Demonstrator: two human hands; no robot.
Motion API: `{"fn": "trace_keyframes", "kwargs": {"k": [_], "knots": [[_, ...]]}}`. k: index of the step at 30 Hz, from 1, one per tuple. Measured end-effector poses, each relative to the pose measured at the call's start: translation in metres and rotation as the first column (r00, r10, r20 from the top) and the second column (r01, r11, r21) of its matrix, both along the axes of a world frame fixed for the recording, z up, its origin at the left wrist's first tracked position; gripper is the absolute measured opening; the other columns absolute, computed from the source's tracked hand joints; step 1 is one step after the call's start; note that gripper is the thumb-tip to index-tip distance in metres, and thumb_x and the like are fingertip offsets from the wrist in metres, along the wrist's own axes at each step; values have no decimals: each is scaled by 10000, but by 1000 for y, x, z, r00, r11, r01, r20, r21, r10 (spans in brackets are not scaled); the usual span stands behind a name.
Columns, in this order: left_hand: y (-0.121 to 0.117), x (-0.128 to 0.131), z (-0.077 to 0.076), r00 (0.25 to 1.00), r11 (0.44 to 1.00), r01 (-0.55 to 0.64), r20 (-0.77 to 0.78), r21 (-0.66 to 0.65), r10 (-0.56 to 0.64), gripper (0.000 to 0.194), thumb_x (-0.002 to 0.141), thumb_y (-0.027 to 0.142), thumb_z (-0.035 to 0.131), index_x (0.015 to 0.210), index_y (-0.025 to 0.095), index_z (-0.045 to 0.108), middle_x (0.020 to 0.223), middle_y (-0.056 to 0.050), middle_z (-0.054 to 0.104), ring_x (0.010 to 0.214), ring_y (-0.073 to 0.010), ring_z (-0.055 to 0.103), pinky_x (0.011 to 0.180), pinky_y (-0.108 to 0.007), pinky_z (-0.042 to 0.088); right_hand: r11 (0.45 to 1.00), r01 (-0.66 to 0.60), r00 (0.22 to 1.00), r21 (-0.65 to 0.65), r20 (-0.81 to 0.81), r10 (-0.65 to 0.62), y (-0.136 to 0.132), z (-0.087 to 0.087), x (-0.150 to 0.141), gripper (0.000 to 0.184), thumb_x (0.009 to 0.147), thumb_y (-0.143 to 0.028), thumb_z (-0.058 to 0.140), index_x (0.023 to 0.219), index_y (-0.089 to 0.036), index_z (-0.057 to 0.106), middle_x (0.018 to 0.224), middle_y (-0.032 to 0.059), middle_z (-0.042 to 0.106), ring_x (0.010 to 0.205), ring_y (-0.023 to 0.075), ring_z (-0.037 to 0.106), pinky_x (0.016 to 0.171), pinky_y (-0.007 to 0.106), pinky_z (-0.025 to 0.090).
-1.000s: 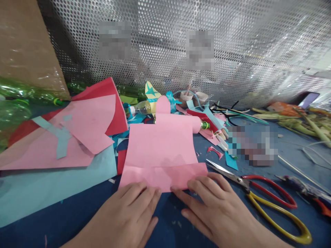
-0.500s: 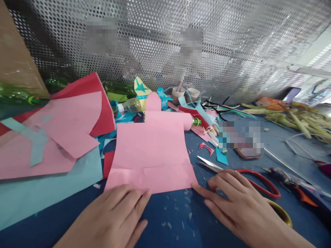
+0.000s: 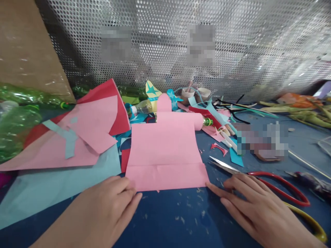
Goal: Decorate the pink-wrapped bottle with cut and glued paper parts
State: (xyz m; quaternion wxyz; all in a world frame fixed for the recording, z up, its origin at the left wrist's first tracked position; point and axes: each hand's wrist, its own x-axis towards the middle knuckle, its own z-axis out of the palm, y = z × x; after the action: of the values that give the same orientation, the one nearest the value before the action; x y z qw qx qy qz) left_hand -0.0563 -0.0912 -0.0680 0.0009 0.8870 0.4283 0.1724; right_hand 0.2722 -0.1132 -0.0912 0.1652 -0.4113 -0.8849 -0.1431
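A sheet of pink paper (image 3: 165, 148) lies in front of me, its far end wrapped around a bottle whose green neck (image 3: 207, 122) sticks out on the right. A crease crosses the sheet near its front edge. My left hand (image 3: 103, 206) rests at the front left corner, fingertips touching the paper and thumb stretched out. My right hand (image 3: 253, 203) lies on the table with its index fingertip on the front right corner. Just beyond that hand are scissors (image 3: 281, 186) with red and yellow handles, partly covered by it.
Pink sheets (image 3: 85, 137), red paper (image 3: 121, 113) and light blue paper (image 3: 64, 182) are piled on the left, near green plastic bottles (image 3: 19, 127). Behind stand small white cups (image 3: 187, 94) and paper scraps. A phone (image 3: 270, 155) and a thin rod (image 3: 310, 164) lie on the right.
My left hand has slid left along the paper's front edge to its corner. My right fingertip stays on the right corner. The view has turned a little to the left.
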Motion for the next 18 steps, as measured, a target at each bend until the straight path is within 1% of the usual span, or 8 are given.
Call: {"fn": "trace_keyframes", "kwargs": {"k": [2,4,6,9,11,13,16,18], "knots": [[2,-2,8,997,998,-12,-71,-60,8,457,909,230,334,611,215,679,597,-20,637,536,-155,606,499,-277,436,1000,-12,1000,18,6,11,0,-1,0,302,946,-286,407,1082,-229,671,829,45,637,833,187,602,761,323,451],[4,-4,13,992,989,-61,-122,-135,45,514,919,253,290,530,212,624,532,-15,591,472,-151,582,461,-282,401,999,-24,1000,31,6,24,0,-1,-1,295,944,-285,410,1051,-231,679,830,43,641,833,189,606,765,329,448],[6,-8,16,982,976,-125,-160,-180,97,508,912,309,310,489,217,576,491,-10,562,427,-156,554,433,-289,364,999,-30,1000,41,-4,30,0,0,-1,292,942,-285,411,1047,-234,679,822,39,648,828,189,613,764,332,453],[16,-14,21,968,963,-195,-197,-183,158,486,892,389,350,482,227,554,472,-9,564,422,-173,553,432,-293,358,999,-30,999,17,-18,30,1,2,0,292,945,-307,411,1081,-241,661,832,29,667,811,178,626,737,317,481],[27,-16,23,965,963,-222,-175,-151,195,475,883,457,353,556,225,608,563,-31,633,503,-197,605,483,-301,421,998,29,999,-47,-37,-31,4,4,1,304,948,-340,405,1119,-242,636,888,33,681,833,184,633,741,322,502],[37,-17,21,963,966,-246,-134,-77,234,509,853,568,359,711,195,675,740,-90,698,656,-257,658,579,-353,492,984,130,988,-125,-63,-138,11,5,1,329,938,-387,423,1162,-231,606,955,51,683,877,205,634,765,352,516],[46,-15,10,948,956,-293,-127,0,291,691,768,708,403,965,108,683,971,-192,694,895,-359,648,737,-462,517,955,239,965,-177,-67,-254,26,5,-3,386,903,-420,480,1188,-182,587,1029,102,664,966,252,610,844,433,502],[48,-13,-1,949,961,-277,-155,-1,273,725,763,708,417,1044,87,664,1016,-205,675,993,-376,611,821,-489,495,945,275,957,-177,-44,-286,38,4,-10,397,881,-418,517,1161,-151,605,1036,130,643,995,280,589,869,479,486]]}}
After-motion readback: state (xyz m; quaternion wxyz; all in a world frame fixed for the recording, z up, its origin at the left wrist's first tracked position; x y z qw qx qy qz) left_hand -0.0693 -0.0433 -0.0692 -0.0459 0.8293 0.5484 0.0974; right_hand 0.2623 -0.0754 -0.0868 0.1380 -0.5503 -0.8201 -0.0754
